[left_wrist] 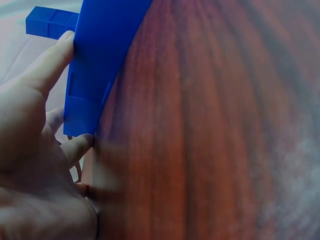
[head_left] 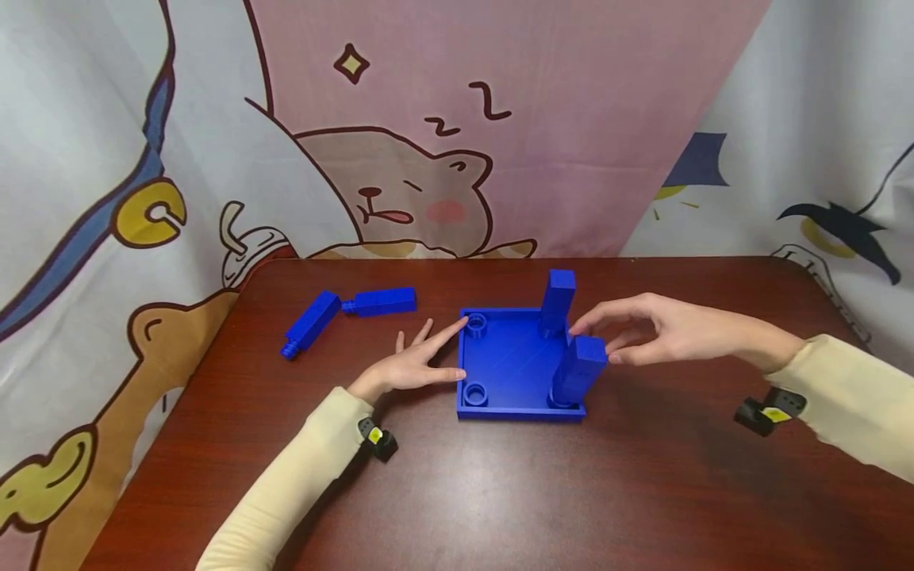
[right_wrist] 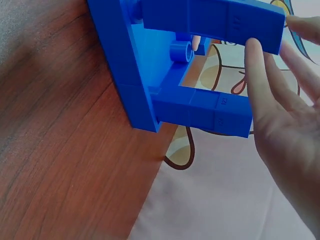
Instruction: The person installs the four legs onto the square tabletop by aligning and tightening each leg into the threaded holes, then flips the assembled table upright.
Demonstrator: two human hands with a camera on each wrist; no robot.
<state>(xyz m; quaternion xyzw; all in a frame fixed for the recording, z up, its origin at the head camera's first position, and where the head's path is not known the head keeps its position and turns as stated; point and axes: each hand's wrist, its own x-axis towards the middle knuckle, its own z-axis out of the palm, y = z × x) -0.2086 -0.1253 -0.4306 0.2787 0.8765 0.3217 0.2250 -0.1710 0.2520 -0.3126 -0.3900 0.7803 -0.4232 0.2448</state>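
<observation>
Two loose posts (head_left: 384, 302) are lying at the tray's (head_left: 507, 361) ten o'clock; the left hand (head_left: 403, 369), fingers spread, is touching its nine-o'clock edge; the right hand (head_left: 674, 329) is pinching the five-o'clock post (head_left: 581, 373), table (head_left: 664, 484) stretching beyond.

Left hand (head_left: 404, 369) low, fingers (head_left: 444, 336) spread, right hand (head_left: 674, 329) raised, fingers (head_left: 609, 312) curved, both forearms (head_left: 293, 469) angled inward

Shallow blue square tray (head_left: 507, 357), two posts (head_left: 581, 369) standing right, two loose pegs (head_left: 314, 321) lying left
</observation>
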